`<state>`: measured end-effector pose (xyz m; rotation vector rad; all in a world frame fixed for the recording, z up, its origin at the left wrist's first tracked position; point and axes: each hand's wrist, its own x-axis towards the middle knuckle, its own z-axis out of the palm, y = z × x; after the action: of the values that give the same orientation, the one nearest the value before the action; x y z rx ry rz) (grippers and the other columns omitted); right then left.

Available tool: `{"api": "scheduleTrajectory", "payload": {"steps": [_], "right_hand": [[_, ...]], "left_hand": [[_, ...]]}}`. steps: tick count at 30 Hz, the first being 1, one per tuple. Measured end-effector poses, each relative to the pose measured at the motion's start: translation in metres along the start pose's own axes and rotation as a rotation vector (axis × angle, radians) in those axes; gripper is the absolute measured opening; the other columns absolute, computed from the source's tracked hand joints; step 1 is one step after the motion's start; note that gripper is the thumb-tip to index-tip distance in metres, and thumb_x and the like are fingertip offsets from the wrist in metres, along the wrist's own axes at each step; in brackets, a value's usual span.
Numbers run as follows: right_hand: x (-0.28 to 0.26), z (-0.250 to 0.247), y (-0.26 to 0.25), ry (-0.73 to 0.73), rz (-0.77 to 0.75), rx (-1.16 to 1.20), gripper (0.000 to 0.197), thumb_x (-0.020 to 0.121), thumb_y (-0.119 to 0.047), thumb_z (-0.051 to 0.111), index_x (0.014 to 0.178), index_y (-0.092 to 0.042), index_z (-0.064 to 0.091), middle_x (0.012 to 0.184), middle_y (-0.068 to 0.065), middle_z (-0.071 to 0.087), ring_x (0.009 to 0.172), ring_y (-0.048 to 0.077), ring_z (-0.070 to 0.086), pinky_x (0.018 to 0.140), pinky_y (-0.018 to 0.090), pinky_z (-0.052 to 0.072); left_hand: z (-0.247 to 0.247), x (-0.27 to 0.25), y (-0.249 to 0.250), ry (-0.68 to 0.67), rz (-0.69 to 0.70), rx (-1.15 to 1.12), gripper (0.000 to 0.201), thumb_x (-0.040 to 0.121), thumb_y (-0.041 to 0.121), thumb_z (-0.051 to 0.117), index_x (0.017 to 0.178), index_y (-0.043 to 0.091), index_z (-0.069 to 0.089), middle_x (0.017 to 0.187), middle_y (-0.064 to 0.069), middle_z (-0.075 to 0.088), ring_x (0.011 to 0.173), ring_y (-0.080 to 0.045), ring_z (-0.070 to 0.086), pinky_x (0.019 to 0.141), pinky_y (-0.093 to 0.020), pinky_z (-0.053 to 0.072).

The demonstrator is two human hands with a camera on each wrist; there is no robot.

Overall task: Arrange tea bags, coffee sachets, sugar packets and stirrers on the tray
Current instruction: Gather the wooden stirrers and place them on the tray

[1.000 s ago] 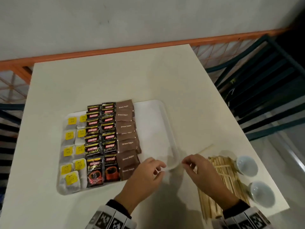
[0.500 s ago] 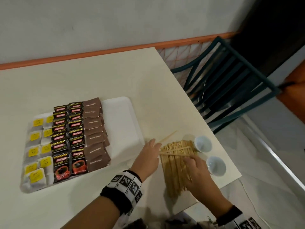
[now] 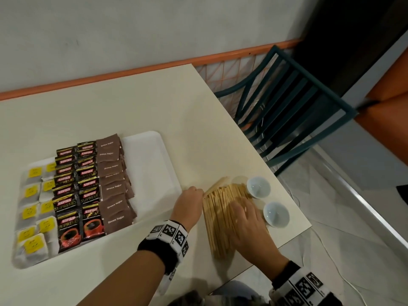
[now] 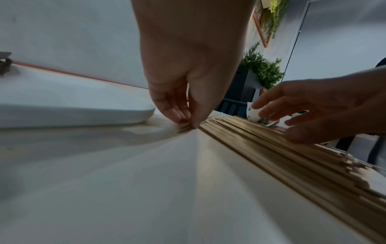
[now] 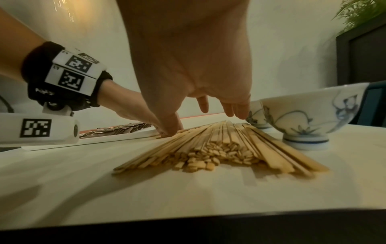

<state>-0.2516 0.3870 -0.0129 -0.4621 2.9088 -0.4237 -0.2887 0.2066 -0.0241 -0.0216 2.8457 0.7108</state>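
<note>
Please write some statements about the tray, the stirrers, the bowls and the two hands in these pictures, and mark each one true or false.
1. The wooden stirrers lie on the tray. False: they lie in a pile on the table, to the right of the tray.
2. The right hand rests flat on the stirrer pile with straight fingers. True.
3. The left hand holds a brown sugar packet. False: its fingertips pinch stirrers at the pile's left edge.
4. Two small bowls stand on the table right of the stirrers. True.
5. The tea bags with yellow tags fill the tray's right side. False: they are on its left side; the right side is bare.
</note>
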Motion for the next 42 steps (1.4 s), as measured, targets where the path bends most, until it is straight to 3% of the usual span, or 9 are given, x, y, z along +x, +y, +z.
{"api": "scheduleTrajectory", "payload": {"steps": [8, 12, 18, 21, 25, 27, 31, 36, 42], "right_hand": [[0.006, 0.006, -0.006, -0.151, 0.203, -0.007, 0.096, 0.077, -0.074, 0.040, 0.146, -0.018, 0.006, 0.152, 0.019, 0.013, 0.142, 0.037, 0.012, 0.115, 0.046, 0.014], [0.012, 0.007, -0.012, -0.205, 0.297, 0.034, 0.102, 0.072, -0.080, 0.038, 0.146, -0.025, -0.005, 0.154, 0.019, -0.002, 0.143, 0.038, 0.004, 0.114, 0.052, 0.016], [0.021, 0.017, -0.018, -0.184, 0.289, 0.008, 0.115, 0.057, -0.090, 0.033, 0.144, -0.023, -0.002, 0.147, 0.022, 0.016, 0.137, 0.038, 0.019, 0.112, 0.050, 0.022], [0.024, 0.025, -0.028, -0.045, 0.232, 0.030, 0.101, 0.061, -0.081, 0.035, 0.139, -0.022, 0.012, 0.130, 0.023, 0.042, 0.120, 0.040, 0.044, 0.097, 0.052, 0.040], [0.030, 0.016, -0.036, -0.137, 0.292, 0.210, 0.091, 0.079, -0.053, 0.059, 0.146, -0.022, 0.006, 0.132, 0.011, 0.034, 0.124, 0.028, 0.035, 0.103, 0.043, 0.034], [0.033, 0.012, -0.035, -0.121, 0.279, 0.294, 0.088, 0.082, -0.040, 0.062, 0.146, -0.019, 0.005, 0.128, 0.013, 0.037, 0.119, 0.029, 0.039, 0.101, 0.042, 0.036], [0.041, 0.018, -0.035, -0.121, 0.266, 0.418, 0.077, 0.082, -0.022, 0.062, 0.142, -0.017, 0.013, 0.116, 0.014, 0.053, 0.105, 0.028, 0.055, 0.090, 0.040, 0.049], [0.047, 0.020, -0.044, -0.166, 0.262, 0.305, 0.043, 0.080, -0.026, 0.064, 0.112, -0.011, 0.039, 0.103, 0.008, 0.061, 0.092, 0.026, 0.061, 0.076, 0.035, 0.053], [0.048, 0.019, -0.052, -0.136, 0.188, 0.211, 0.029, 0.089, -0.025, 0.056, 0.108, -0.011, 0.040, 0.104, 0.007, 0.060, 0.090, 0.023, 0.061, 0.079, 0.032, 0.054]], "left_hand": [[-0.003, -0.009, 0.005, -0.026, -0.088, -0.021, 0.024, 0.096, 0.012, 0.037, 0.114, 0.005, 0.052, 0.112, -0.011, 0.054, 0.094, -0.023, 0.057, 0.075, -0.025, 0.042], [-0.010, -0.017, 0.006, -0.109, -0.200, -0.170, 0.028, 0.095, 0.012, 0.038, 0.119, 0.003, 0.051, 0.118, -0.009, 0.044, 0.096, -0.023, 0.057, 0.075, -0.022, 0.041], [-0.011, -0.026, 0.009, -0.241, -0.284, -0.339, 0.015, 0.091, 0.010, 0.047, 0.083, 0.007, 0.060, 0.075, 0.000, 0.054, 0.065, -0.013, 0.051, 0.051, -0.016, 0.037], [-0.010, -0.024, 0.012, -0.258, -0.322, -0.472, 0.018, 0.084, 0.008, 0.053, 0.066, 0.012, 0.053, 0.066, -0.002, 0.058, 0.059, -0.015, 0.054, 0.050, -0.021, 0.042], [-0.010, -0.022, 0.014, -0.243, -0.345, -0.595, 0.013, 0.084, 0.007, 0.050, 0.077, 0.008, 0.060, 0.071, -0.007, 0.061, 0.064, -0.018, 0.055, 0.058, -0.029, 0.046], [-0.010, -0.023, 0.014, -0.233, -0.348, -0.633, 0.018, 0.087, 0.005, 0.047, 0.073, 0.012, 0.056, 0.066, -0.003, 0.056, 0.061, -0.016, 0.051, 0.054, -0.021, 0.040], [-0.007, -0.024, 0.013, -0.262, -0.400, -0.737, 0.014, 0.089, 0.005, 0.040, 0.089, 0.010, 0.053, 0.078, -0.005, 0.055, 0.072, -0.018, 0.053, 0.064, -0.028, 0.045], [-0.009, -0.024, 0.013, -0.307, -0.424, -0.808, 0.025, 0.090, 0.004, 0.033, 0.105, 0.012, 0.051, 0.084, -0.004, 0.054, 0.073, -0.015, 0.050, 0.065, -0.025, 0.044], [-0.010, -0.024, 0.018, -0.345, -0.499, -0.859, 0.031, 0.093, 0.008, 0.032, 0.122, 0.008, 0.042, 0.088, -0.004, 0.052, 0.076, -0.014, 0.049, 0.059, -0.021, 0.041]]}}
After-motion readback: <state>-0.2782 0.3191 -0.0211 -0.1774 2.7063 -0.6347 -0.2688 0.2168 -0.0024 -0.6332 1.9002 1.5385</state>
